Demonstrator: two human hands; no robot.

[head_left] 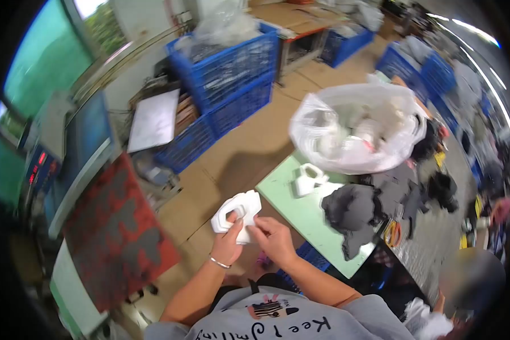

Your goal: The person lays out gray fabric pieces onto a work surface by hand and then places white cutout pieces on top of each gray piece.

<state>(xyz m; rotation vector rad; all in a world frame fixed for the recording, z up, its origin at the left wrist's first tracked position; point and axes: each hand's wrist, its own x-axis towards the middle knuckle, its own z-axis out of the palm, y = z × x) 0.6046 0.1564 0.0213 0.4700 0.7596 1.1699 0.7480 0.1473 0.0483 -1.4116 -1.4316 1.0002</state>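
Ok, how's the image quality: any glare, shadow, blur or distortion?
Head view: wide-angle bending, black corners; head view: bright glare at the window and ceiling lights; head view: soft shadow on the floor beyond the hands; head view: a person's head at lower right smeared; head view: white item pale, little surface detail.

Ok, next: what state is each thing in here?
Held white piece: off the table, in the left hand, right hand touching it.
White piece on the table: lying loose.
Dark pieces: piled up.
Plastic bag: open, well filled.
Blue crates: stacked, upper one full.
Red digits: lit.
Ceiling lights: on.
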